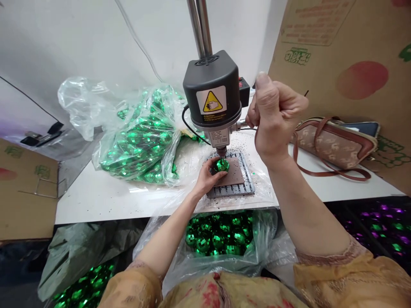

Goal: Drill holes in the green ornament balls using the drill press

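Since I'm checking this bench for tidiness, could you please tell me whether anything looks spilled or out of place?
Small dark specks lie scattered on the white tabletop around the grey slotted metal base plate, like stray debris. The brown-trimmed, patterned beige handbag, right of the black-housed machine, seems odd on a work surface.

a yellow triangle warning sign (211, 102), captioned "attention", stands on the black drill housing (212, 75).
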Demonstrator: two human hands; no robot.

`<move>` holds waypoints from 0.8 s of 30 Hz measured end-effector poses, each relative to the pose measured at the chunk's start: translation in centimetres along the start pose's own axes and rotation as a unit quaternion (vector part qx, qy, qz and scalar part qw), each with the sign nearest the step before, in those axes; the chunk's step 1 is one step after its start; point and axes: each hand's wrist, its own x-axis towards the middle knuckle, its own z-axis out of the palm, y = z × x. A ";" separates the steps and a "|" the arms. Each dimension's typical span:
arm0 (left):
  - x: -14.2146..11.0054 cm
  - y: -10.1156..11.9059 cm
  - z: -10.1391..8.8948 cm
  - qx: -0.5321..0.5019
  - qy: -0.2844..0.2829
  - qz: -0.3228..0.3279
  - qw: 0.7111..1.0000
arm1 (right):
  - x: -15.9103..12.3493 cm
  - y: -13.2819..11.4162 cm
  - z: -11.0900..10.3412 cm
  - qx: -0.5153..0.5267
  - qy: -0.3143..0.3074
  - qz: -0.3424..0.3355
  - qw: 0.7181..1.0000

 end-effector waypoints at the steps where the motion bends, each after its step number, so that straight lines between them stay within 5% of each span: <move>1: -0.1 0.1 0.2 -0.002 -0.001 0.008 1.000 | 0.0 -0.1 0.0 0.003 0.001 -0.002 1.000; 8: -0.5 0.7 1.5 -0.003 -0.017 0.039 0.999 | -0.1 -0.6 0.1 0.007 0.006 0.004 1.000; 24: -1.0 -0.7 1.6 -0.048 -0.033 0.003 0.998 | -1.9 0.3 -0.2 0.030 0.058 -0.044 0.997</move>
